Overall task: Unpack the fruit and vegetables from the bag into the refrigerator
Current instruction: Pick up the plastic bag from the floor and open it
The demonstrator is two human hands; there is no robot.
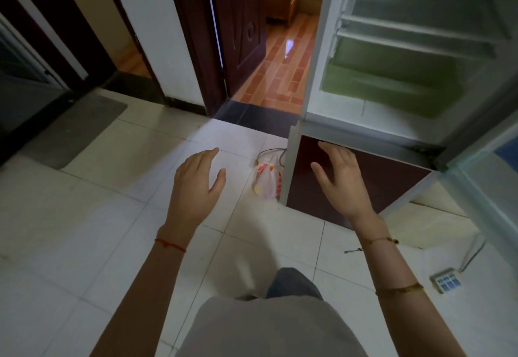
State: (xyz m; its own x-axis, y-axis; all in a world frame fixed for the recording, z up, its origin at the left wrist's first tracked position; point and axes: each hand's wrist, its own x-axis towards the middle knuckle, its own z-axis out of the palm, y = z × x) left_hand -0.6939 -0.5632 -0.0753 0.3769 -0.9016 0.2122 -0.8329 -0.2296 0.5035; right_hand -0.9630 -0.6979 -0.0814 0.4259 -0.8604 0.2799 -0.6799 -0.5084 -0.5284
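Both hands out in front, held above the floor (84,216), nothing in either. Left hand (196,185): fingers relaxed and loosely spread, palm down, red string on the wrist. Right hand (340,180): fingers straight and splayed, hovering in front of the dark lower door (392,183) of the refrigerator (316,62); whether it touches the door, can't tell. Thin bracelets on that wrist and forearm.

Bag (266,181): white plastic with red-orange print, sitting on the white floor tiles, right against the refrigerator's left front corner, between the two hands in view. Contents not discernible. A dark cord (273,151) loops just behind it.

Refrigerator upper compartment is open: bare white shelves (414,40), greenish drawer (392,85) at the bottom. Open upper door (493,174) at far right.

Also around: white power strip (446,280) on the floor lower right, grey mat (84,129) to the left, dark wooden door (241,28) ajar ahead onto a room with orange tiles.
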